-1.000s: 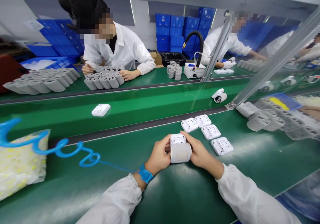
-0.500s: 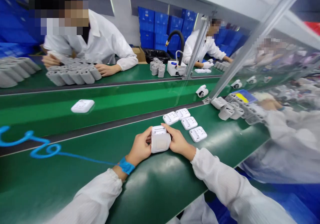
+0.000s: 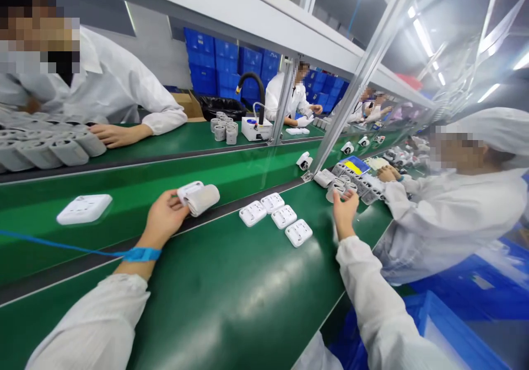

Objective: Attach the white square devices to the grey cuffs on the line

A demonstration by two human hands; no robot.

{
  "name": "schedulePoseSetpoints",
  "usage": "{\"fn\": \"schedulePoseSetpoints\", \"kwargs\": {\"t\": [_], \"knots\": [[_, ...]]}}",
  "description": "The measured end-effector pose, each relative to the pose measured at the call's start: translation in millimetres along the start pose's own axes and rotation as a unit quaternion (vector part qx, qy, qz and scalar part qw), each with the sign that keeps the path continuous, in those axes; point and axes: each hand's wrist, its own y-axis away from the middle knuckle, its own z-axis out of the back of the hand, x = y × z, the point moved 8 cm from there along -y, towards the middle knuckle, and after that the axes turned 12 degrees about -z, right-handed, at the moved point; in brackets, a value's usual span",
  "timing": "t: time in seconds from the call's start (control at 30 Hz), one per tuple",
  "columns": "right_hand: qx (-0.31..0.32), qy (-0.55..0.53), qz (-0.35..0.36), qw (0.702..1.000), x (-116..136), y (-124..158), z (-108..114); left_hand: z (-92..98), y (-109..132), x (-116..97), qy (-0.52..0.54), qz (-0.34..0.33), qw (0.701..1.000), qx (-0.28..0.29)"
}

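The left hand (image 3: 165,215) is gripping the white end of a cuffed unit (image 3: 201,199), to the left of the four white units (image 3: 284,216). Its thumb and fingers are closing on that end, presumably to leave the rolled grey cloth unsqueezed. A blue wrist strap (image 3: 142,255) is encircling that wrist; its cord (image 3: 61,242) is running away leftward, probably for grounding.

The right hand (image 3: 346,210) is hovering to the right of the four, thumb and fingers standing apart. It is overlapping the stacked grey cuffs (image 3: 326,178) in view; contact cannot be determined.

The four white units are lying flat on the bench (image 3: 231,293), slotted faces upward, apparently spread so that each face is showing. A single white unit (image 3: 85,209) is resting well to their left, in the green channel (image 3: 248,171). Beyond them and leftward, a co-worker's hand (image 3: 122,135) is resting beside grouped grey cuffs (image 3: 66,150), standing close together, likely to save room. Rightward of the four, another co-worker in white (image 3: 450,215) is working at the same bench.
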Motion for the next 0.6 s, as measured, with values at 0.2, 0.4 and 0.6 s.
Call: {"fn": "schedulePoseSetpoints", "kwargs": {"t": [0.2, 0.4, 0.6], "knots": [[-0.043, 0.107, -0.087, 0.99, -23.0, -55.1, -17.4, 14.4, -69.1, 27.5, -0.233, -0.014, 0.972, 0.02], [-0.017, 0.189, -0.081, 0.979, -25.3, -65.3, -25.8, -15.6, -77.1, 7.3, -0.27, -0.133, 0.946, 0.125], [0.067, 0.321, -0.039, 0.944, -26.1, -99.9, -24.8, -26.3, -70.7, 6.0, -0.267, -0.171, 0.934, 0.164]]}}
